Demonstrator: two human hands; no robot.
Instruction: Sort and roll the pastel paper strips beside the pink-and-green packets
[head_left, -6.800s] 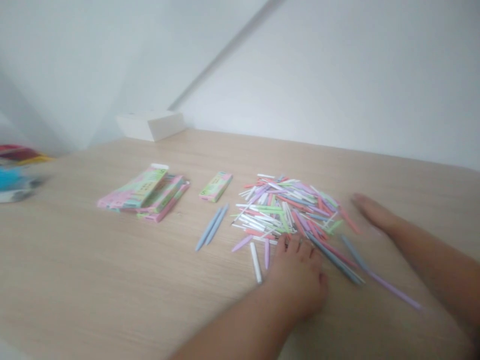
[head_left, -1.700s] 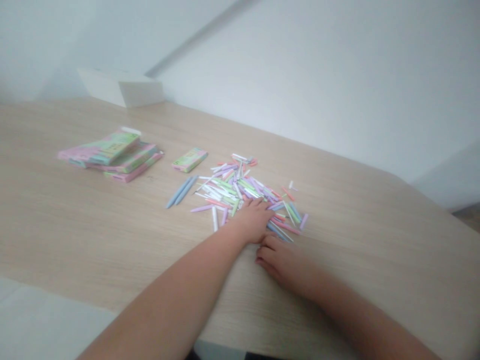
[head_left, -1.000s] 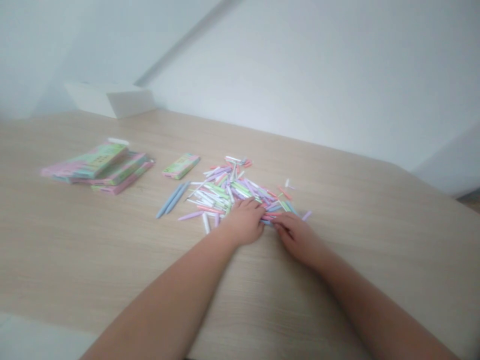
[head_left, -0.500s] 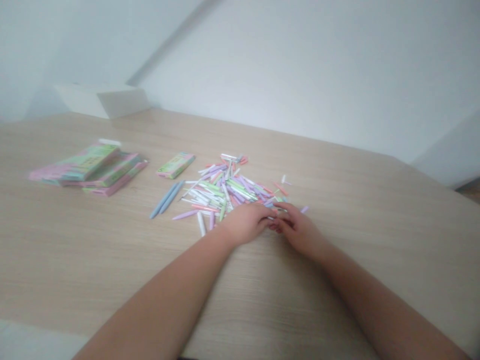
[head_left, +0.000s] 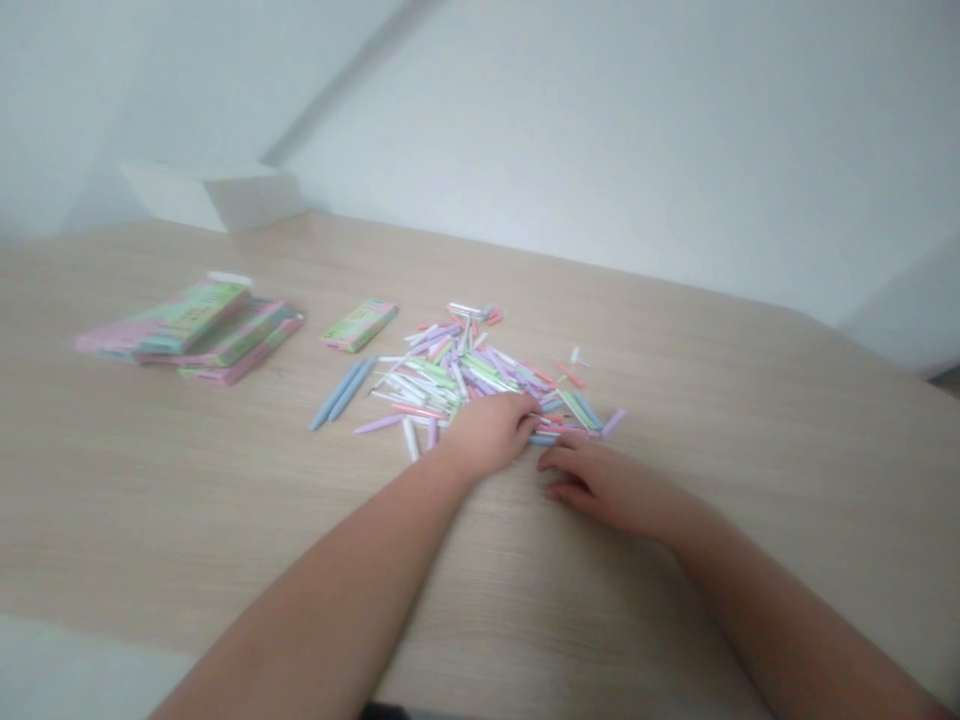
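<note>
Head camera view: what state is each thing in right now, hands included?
Left hand: curved over the pile's near edge, holding nothing visible.
Right hand: open, palm down, fingertips at the pile.
Loose pastel sticks: heaped, criss-crossed.
Two long blue sticks: side by side, apart from the pile.
Pink-and-green cardboard boxes: lying flat, overlapping.
Single pink-and-green box: lying flat, alone.

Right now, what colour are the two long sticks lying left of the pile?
The two sticks are pale blue, seen best in the head view.
</note>
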